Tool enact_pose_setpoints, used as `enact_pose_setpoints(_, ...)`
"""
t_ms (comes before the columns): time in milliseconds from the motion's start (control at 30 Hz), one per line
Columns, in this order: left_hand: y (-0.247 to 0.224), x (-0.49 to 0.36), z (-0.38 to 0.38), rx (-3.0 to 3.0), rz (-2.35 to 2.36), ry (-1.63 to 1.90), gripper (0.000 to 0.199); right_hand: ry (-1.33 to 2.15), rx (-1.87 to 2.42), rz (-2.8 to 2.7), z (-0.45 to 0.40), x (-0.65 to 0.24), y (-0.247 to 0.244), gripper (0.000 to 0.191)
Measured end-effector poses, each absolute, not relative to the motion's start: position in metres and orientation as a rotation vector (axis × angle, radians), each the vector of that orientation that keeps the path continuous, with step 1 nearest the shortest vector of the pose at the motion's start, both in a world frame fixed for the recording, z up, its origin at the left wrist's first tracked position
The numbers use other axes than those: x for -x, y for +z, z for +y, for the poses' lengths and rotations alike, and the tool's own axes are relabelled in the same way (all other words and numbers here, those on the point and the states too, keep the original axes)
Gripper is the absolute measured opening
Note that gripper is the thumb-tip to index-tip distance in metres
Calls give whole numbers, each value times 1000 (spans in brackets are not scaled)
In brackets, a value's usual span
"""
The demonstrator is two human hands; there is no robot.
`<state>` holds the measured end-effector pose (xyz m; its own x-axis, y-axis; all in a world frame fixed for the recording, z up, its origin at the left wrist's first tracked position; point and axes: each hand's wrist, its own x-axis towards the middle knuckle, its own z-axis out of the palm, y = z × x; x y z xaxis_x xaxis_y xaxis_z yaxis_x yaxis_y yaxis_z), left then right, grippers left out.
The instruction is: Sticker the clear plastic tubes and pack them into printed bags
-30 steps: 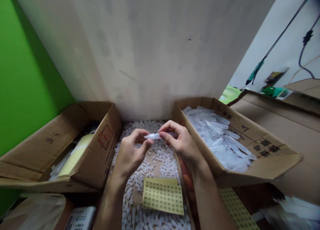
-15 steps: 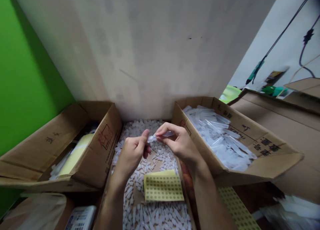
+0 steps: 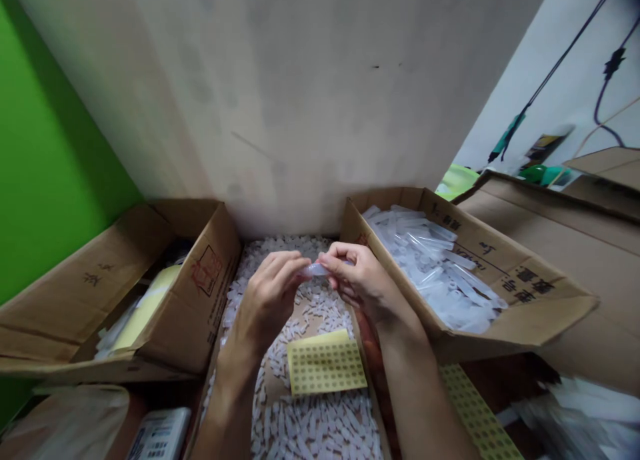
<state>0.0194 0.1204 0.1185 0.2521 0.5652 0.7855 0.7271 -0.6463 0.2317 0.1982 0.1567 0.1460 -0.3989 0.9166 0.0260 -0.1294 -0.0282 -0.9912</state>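
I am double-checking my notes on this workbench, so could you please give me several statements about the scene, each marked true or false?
1. The left hand and right hand both have fingers on a translucent tube. True.
2. The right box holds green bottles. False: it holds a pile of clear tubes.
3. The left box has red print on its side. True.
4. The dotted sheet between the forearms is blue. False: it is yellow.
5. Small white pieces lie around that sheet. True.
6. The panel at far left is red. False: the panel is green.
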Motion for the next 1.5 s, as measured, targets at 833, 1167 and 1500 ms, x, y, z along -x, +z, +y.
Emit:
enact_pose_setpoints(833, 128, 21, 111, 2176, -2285, -2091, 28, 732, 778, -1721, 150, -207, 158, 6)
enact_pose_setpoints(1167, 130, 11, 110, 2015, -2439, -2595, 43, 625, 621, -2156, 150, -187, 146, 28)
enact_pose_setpoints(1500, 130, 9, 112, 2030, -2492, -2738, 55, 656, 544, -2123, 157, -190, 139, 30)
